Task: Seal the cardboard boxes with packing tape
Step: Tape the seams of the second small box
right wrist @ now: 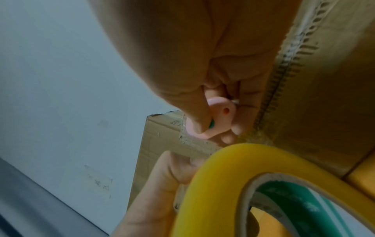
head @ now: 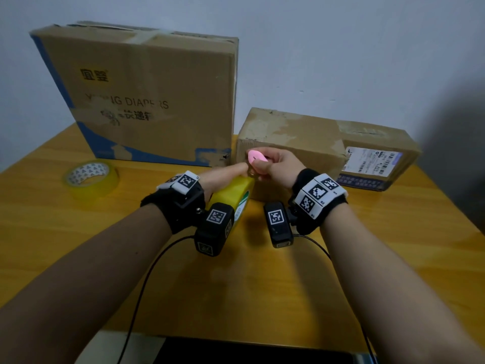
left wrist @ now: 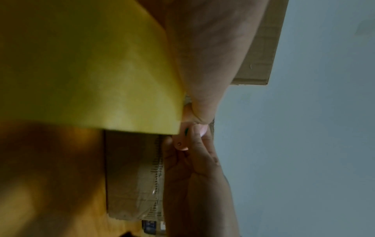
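Pink cutter (head: 256,158) pinched in the right hand (head: 278,166) met the tape roll (head: 231,195) gripped by the left hand (head: 223,177); a slip could nick the left thumb.

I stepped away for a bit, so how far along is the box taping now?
Done: the big box shows tape over its top seam, though whether that is fresh is unclear. In hand: the left hand holds a yellow tape roll against the small box, and the right hand pinches a pink cutter there. Left: cutting the strip; a spare roll waits.
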